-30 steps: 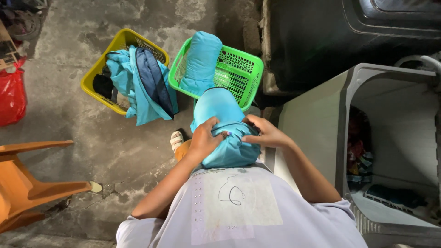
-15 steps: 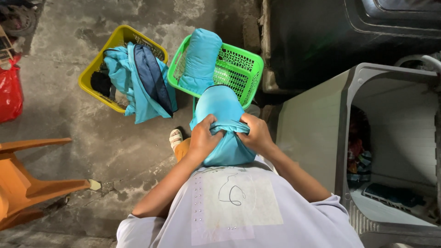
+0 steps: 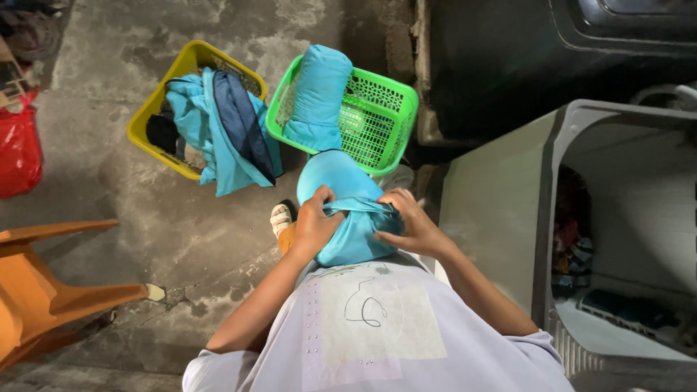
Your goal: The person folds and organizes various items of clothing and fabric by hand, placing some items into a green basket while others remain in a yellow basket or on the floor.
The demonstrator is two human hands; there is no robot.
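Tucking the teal bundle shut

I grip the rolled teal garment with left hand and right hand; the cuff should be pulled evenly and tight.

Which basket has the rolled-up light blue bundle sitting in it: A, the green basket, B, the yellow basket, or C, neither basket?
A: the rolled light blue bundle lies in the green basket, while the yellow basket holds loose teal and navy clothes draped over its edge.
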